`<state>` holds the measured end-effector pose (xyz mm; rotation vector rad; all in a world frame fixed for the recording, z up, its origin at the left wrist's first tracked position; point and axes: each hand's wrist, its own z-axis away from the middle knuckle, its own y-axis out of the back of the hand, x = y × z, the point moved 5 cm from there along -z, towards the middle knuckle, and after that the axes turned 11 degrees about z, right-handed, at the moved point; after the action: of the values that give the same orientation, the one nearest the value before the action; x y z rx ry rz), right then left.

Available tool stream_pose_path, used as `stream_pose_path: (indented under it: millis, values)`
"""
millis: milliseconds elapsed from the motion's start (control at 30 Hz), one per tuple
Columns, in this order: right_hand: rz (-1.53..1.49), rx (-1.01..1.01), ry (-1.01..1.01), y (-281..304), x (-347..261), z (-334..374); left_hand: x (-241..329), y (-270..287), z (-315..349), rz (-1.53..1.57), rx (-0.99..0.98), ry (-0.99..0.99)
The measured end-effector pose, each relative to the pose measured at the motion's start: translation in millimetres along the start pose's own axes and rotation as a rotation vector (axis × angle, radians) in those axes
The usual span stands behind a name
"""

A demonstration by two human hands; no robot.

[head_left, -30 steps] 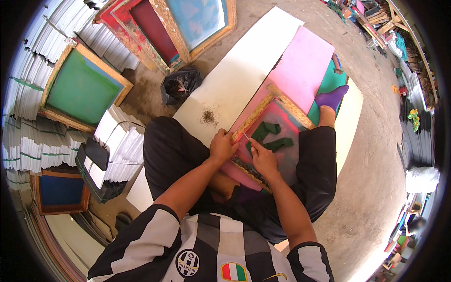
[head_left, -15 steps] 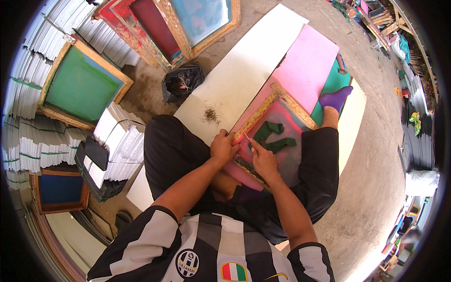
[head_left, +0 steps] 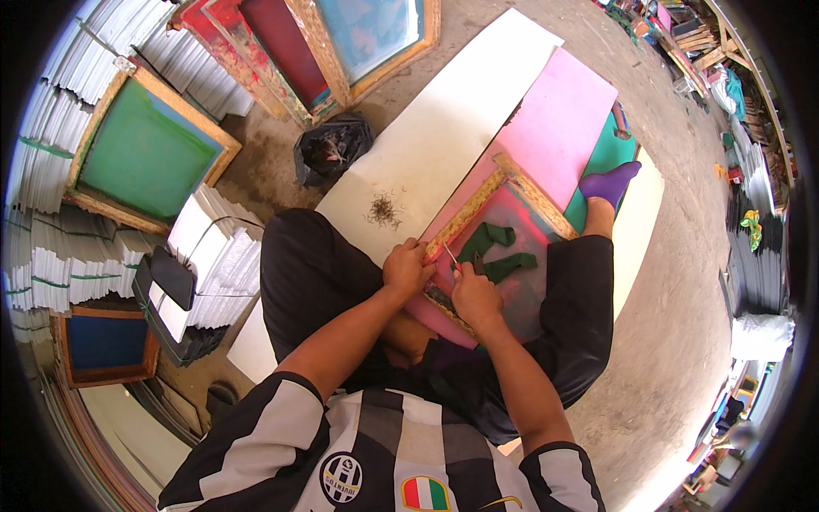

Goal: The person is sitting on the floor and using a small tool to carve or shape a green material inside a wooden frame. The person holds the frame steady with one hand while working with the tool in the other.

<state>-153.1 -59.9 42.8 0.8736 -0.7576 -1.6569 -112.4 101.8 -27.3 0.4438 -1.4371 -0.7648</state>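
A wooden screen-printing frame (head_left: pixel 539 203), its mesh stained pink and grey, lies tilted across my lap. My left hand (head_left: pixel 407 270) is closed on its near-left corner, thumb and fingertips at the wood. In my right hand (head_left: pixel 477 296) is a thin metal-tipped tool (head_left: pixel 453 256) with a bit of red handle showing; its exact kind is too small to tell. The tip points at the frame's left bar, close to my left fingertips. Dark green cloth strips (head_left: pixel 510 266) rest curled on the mesh just beyond my right hand.
A pile of small thin bits (head_left: pixel 383 210) sits on the white board (head_left: pixel 452 111). Beside it lies a pink board (head_left: pixel 559 102). A black plastic bag (head_left: pixel 333 147) stands at the board's left. More screens, including a green one (head_left: pixel 149 149), lean by paper stacks (head_left: pixel 223 264).
My right hand has drawn back slightly toward me and left, and more of the tool's red part shows. My left hand stays at the frame's corner.
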Motion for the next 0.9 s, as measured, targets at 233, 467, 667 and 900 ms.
stream_pose_path:
  millis: [233, 467, 667, 900]
  values:
    - [-0.079, 0.003, -0.015, -16, -2, -6, 1, -2, -1, 0.031, 0.014, -0.038]
    - [-0.132, 0.001, -0.075, -16, -6, 0, -1, 0, -1, 0.013, 0.026, -0.055]
    - [-0.689, 0.1, 0.084, -69, 33, -31, 4, -1, -3, 0.009, 0.033, -0.082]
    - [-0.022, 0.111, 0.011, -26, 10, -6, 3, 3, -3, -0.058, 0.019, -0.059]
